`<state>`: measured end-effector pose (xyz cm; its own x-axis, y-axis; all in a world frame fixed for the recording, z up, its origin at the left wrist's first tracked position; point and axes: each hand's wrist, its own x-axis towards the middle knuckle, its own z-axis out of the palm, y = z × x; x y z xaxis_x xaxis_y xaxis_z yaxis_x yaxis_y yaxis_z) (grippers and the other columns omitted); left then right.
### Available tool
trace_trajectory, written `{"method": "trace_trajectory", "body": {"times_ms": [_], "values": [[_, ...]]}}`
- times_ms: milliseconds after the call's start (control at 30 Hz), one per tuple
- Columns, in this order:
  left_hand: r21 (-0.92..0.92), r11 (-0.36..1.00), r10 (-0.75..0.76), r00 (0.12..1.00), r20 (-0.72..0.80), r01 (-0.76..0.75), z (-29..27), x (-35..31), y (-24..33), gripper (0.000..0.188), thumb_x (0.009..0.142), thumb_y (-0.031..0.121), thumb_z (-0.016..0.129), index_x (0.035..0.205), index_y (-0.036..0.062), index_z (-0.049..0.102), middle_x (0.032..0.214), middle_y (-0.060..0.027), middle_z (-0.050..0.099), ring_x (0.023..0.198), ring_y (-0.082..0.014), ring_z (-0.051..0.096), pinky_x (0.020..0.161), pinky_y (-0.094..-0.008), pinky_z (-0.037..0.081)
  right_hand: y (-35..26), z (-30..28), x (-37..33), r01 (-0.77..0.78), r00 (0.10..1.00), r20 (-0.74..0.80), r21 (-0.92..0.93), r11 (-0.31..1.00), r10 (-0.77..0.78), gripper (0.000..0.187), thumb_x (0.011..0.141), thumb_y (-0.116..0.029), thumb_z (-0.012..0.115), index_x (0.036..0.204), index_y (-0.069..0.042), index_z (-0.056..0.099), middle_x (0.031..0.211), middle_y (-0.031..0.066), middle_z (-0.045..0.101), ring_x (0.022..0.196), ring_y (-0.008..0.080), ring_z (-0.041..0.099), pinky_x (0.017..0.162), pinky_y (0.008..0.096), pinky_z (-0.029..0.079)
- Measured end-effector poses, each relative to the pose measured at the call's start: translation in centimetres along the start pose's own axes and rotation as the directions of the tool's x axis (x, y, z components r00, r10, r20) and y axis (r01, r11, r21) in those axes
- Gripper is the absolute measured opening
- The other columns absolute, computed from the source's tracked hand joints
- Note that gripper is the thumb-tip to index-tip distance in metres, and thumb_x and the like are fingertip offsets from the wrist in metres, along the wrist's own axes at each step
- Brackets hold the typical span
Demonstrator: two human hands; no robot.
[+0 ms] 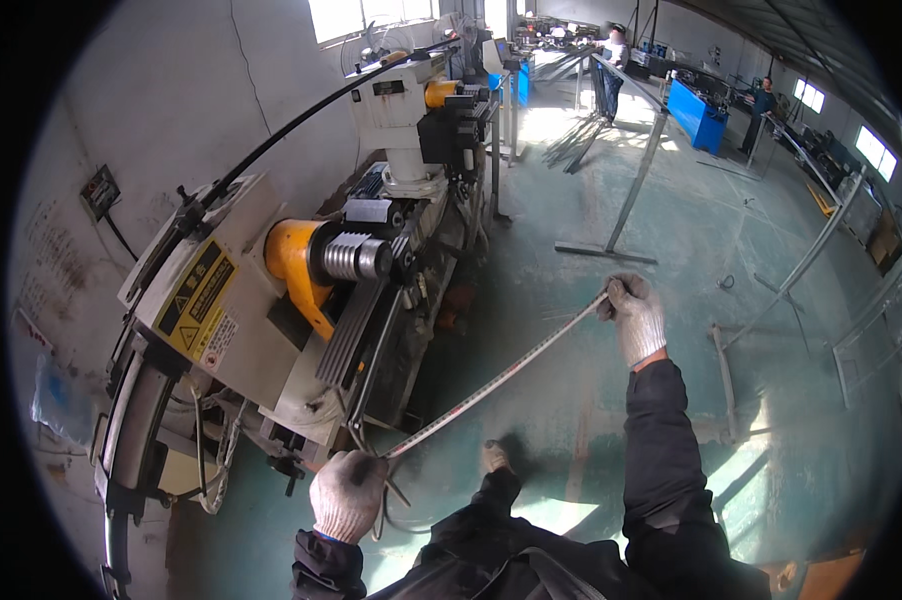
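A narrow whitish measuring tape [499, 383] with small marks along it stretches on a slant between my two hands, over the floor. Its lower left end is gripped in my left hand [349, 492], gloved and closed, beside the base of the machine. My right hand [635, 312], also in a pale glove with dirty fingertips, pinches the upper right end farther out. Below my left hand a thin strip curls down; whether it belongs to the same tape I cannot tell. The glove hides what else my left hand may hold.
A cream machine [261, 270] with an orange roller bracket [301, 265] stands along the left wall. A metal stand [633, 190] rises ahead, and metal frames [831, 240] stand at right. Long bars [576, 143] lie farther off, near a person [609, 75]. Another person [761, 112] stands by a blue bench [698, 115].
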<state>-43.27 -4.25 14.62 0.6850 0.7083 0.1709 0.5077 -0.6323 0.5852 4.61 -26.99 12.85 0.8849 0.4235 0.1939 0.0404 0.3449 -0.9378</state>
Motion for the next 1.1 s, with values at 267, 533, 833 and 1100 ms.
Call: {"method": "trace_trajectory", "body": {"times_ms": [267,533,833,1100], "values": [[0.046,0.995,-0.081,0.971,-0.225,0.093,6.7,14.2,1.9,0.015,0.092,0.02,0.09,0.089,0.0076,0.082,0.086,-0.0152,0.074,0.081,-0.0373,0.077,0.073,-0.0473,0.059,3.1,0.1,29.6,-0.051,0.998,0.019,-0.104,0.993,0.053,0.028,0.117,-0.021,0.074,0.13,0.004,0.073,0.094,0.0062,0.071,0.079,0.0186,0.069,0.072,0.0362,0.054],[0.066,0.968,-0.208,0.918,-0.338,0.243,14.2,28.1,9.7,0.008,0.089,0.01,0.087,0.093,0.0055,0.081,0.088,-0.0171,0.074,0.083,-0.0402,0.075,0.074,-0.0499,0.057,10.2,3.4,53.3,-0.093,0.984,0.151,-0.021,0.995,0.095,0.034,0.118,-0.023,0.074,0.136,0.005,0.075,0.1,0.0086,0.076,0.082,0.0174,0.069,0.075,0.0346,0.055],[0.151,0.933,-0.213,0.841,-0.497,0.326,24.3,51.2,17.5,0.011,0.089,0.005,0.086,0.095,0.0063,0.077,0.088,-0.0149,0.07,0.083,-0.0398,0.071,0.075,-0.0491,0.056,20.3,8.3,82.5,-0.06,0.969,0.245,0.064,0.996,0.043,0.02,0.11,-0.017,0.083,0.125,-0.003,0.085,0.103,0.0061,0.085,0.08,0.017,0.078,0.075,0.0338,0.064],[0.235,0.89,-0.215,0.812,-0.542,0.392,27.5,66.1,24.1,0.008,0.09,0.006,0.085,0.094,0.0039,0.078,0.085,-0.0136,0.069,0.08,-0.0349,0.071,0.075,-0.0453,0.056,27.3,14.5,100.0,-0.183,0.95,0.263,0.042,0.982,0.166,0.021,0.115,-0.02,0.079,0.129,-0.006,0.082,0.108,0.0051,0.085,0.087,0.0164,0.08,0.078,0.0335,0.066]]}}
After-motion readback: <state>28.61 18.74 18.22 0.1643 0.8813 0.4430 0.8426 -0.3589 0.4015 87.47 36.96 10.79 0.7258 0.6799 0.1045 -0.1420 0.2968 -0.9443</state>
